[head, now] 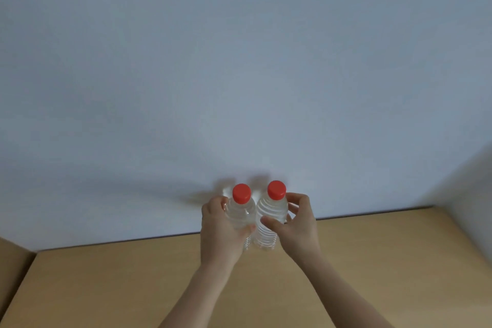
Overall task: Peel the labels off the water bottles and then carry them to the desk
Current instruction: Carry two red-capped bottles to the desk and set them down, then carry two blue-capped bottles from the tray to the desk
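Now left hand [221, 231] grips left bottle [241, 214], right hand [298, 224] right bottle [273, 209].

Plain room, home or office unclear: wooden desk [106, 287] against pale wall [239, 61].

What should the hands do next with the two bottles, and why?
Probably set them down and let go. Both bottles show no labels, the left hand grips the left bottle, the right hand holds the right bottle, and their bases are down at the desk.
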Action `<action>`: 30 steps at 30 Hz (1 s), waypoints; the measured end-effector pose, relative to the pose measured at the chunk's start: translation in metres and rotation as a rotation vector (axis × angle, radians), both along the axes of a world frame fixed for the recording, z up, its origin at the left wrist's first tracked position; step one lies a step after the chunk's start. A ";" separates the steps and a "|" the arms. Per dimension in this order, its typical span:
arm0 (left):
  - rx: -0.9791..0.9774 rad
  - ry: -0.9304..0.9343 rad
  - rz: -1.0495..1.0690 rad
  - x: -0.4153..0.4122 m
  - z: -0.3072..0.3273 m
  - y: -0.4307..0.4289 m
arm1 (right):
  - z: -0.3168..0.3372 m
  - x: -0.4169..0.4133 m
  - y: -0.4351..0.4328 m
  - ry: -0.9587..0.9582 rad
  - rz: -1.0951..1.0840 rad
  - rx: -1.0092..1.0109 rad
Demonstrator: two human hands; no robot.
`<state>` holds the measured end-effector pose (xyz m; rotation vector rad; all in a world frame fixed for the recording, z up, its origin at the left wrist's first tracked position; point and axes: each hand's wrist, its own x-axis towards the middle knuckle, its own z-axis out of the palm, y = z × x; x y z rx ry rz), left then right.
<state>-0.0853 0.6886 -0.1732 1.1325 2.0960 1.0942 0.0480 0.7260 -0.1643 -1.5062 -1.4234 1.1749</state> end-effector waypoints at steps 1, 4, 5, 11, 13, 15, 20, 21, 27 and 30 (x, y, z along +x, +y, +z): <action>0.006 0.009 -0.012 0.001 0.000 0.000 | 0.001 0.000 0.000 0.008 0.001 -0.006; 0.019 0.043 -0.035 0.003 0.000 -0.004 | 0.003 0.000 -0.007 -0.088 0.013 0.033; 0.020 0.051 -0.048 0.003 -0.001 -0.005 | 0.005 0.000 -0.010 -0.133 0.023 0.047; 0.125 0.004 -0.027 -0.005 0.006 -0.027 | 0.020 0.018 -0.030 -0.159 0.053 0.031; 0.282 -0.099 0.078 -0.002 0.016 -0.041 | 0.024 0.032 -0.042 -0.103 -0.027 0.050; 0.413 -0.177 0.074 0.008 0.034 -0.052 | 0.033 0.050 -0.056 -0.047 -0.133 0.072; 0.335 -0.195 -0.376 0.071 0.063 -0.059 | 0.061 0.103 -0.102 0.132 -0.385 0.129; 0.313 -0.167 -0.462 0.089 0.067 -0.061 | 0.066 0.118 -0.114 0.147 -0.426 0.139; 0.306 -0.145 -0.796 0.210 0.081 -0.108 | 0.079 0.227 -0.214 0.171 -0.656 0.198; 0.300 -0.175 -0.976 0.295 0.088 -0.170 | 0.083 0.298 -0.302 0.180 -0.819 0.251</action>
